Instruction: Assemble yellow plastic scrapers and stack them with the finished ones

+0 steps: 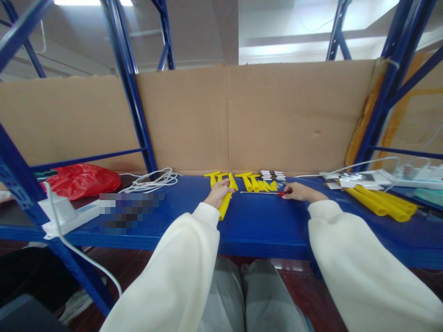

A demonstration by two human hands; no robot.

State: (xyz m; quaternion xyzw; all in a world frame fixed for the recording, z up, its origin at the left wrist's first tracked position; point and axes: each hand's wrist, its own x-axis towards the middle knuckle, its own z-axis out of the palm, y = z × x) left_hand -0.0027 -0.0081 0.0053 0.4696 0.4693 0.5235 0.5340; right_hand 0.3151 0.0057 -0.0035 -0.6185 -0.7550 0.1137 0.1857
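The left hand grips a yellow tube, left of the screwdriver; the right hand holds the screwdriver's red end.

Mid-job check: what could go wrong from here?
The red-handled screwdriver at the right hand points toward the left hand, so its tip could poke those fingers. Its shaft lies close to the small yellow pieces, which it might scatter. The yellow tubes at far right look round and could roll if bumped.
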